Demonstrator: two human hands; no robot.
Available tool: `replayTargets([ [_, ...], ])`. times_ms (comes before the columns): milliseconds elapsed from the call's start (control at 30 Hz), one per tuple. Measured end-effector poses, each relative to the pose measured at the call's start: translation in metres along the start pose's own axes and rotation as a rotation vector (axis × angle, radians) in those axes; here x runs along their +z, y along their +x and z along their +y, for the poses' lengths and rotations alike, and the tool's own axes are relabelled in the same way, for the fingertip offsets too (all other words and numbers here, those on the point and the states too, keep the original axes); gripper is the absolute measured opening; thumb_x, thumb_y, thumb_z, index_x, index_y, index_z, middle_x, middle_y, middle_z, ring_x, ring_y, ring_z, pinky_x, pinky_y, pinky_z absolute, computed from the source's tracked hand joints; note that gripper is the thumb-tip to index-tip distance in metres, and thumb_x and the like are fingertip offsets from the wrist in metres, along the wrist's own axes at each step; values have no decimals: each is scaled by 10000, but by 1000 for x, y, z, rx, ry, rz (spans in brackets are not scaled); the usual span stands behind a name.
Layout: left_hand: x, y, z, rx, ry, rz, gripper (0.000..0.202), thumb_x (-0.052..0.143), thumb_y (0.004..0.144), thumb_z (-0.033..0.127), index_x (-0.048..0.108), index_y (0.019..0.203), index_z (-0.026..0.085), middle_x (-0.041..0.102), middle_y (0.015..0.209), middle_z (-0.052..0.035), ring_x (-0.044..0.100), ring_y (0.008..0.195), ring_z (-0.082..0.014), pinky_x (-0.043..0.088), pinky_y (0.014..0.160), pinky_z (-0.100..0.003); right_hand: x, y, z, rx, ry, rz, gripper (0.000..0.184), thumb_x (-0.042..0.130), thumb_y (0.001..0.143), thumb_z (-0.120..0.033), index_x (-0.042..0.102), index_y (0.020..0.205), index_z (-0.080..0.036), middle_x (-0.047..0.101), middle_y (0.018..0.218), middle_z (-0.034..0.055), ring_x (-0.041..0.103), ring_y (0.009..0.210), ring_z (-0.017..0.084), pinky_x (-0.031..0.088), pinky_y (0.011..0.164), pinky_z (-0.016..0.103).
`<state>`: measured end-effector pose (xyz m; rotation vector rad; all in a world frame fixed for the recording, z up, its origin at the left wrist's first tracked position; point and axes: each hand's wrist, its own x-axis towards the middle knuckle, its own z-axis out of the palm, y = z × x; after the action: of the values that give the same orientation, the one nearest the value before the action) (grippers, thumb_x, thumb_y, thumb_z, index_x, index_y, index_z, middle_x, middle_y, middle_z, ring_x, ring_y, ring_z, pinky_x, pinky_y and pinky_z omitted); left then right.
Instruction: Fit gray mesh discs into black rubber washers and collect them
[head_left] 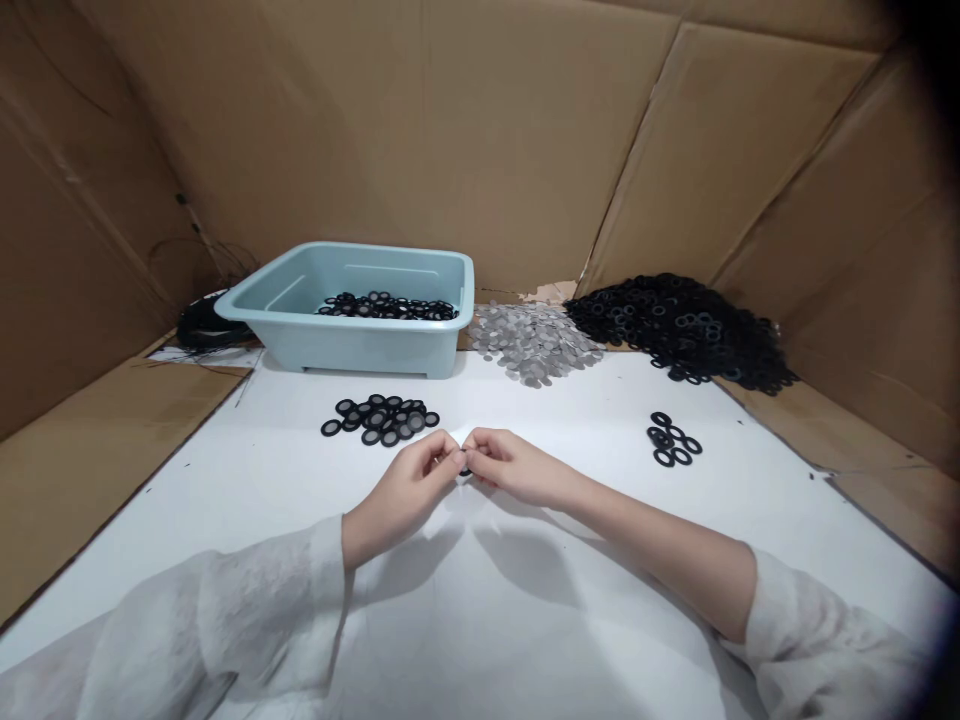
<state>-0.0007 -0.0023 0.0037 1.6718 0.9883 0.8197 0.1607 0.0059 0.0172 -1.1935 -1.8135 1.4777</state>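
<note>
My left hand (415,483) and my right hand (517,468) meet above the middle of the white table. Both pinch a small black ring (465,471) between thumbs and fingertips. Most of the ring is hidden by the fingers, so I cannot tell whether a disc sits inside it. Just beyond my left hand lies a loose cluster of black rings with grey discs in them (390,418). Off to the right is a small group of bare black rings (673,440).
A light blue plastic tub (360,348) at the back left holds many black-rimmed discs. Beside it spreads a pile of thin grey discs (536,340), then a large heap of black rings (682,325). Black cord (206,325) lies left of the tub. Cardboard walls (450,130) enclose the table.
</note>
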Motion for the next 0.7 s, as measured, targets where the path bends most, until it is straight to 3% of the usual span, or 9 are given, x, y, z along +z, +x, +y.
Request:
replayTargets([
  [133, -1, -2, 4, 21, -31, 58, 240, 482, 819, 266, 386, 623, 166, 358, 598, 48, 335, 562, -88, 272, 531, -221, 1, -4, -1, -94, -158, 40, 97, 428, 808, -206, 443, 723, -161, 444, 613, -30, 374, 536, 75, 291, 498, 195],
  [267, -2, -2, 5, 45, 6, 66, 242, 476, 825, 286, 391, 633, 168, 374, 613, 45, 349, 579, -93, 282, 543, -223, -1, -5, -1, -113, -105, 81, 101, 449, 798, -224, 449, 718, -163, 435, 592, -36, 384, 518, 74, 292, 482, 193],
  [500, -3, 0, 0, 32, 90, 44, 288, 365, 875, 386, 403, 687, 172, 351, 618, 43, 331, 582, -101, 282, 544, -227, -6, 0, -2, 79, 213, -37, 143, 547, 742, -254, 499, 680, -135, 519, 562, -9, 440, 455, 67, 347, 439, 192],
  [700, -2, 2, 0, 16, 154, 81, 307, 348, 876, 383, 400, 659, 173, 373, 615, 31, 357, 592, -115, 290, 549, -237, -3, 0, -2, 103, 235, -23, 120, 536, 754, -229, 512, 688, -132, 539, 575, -4, 443, 457, 58, 368, 444, 184],
])
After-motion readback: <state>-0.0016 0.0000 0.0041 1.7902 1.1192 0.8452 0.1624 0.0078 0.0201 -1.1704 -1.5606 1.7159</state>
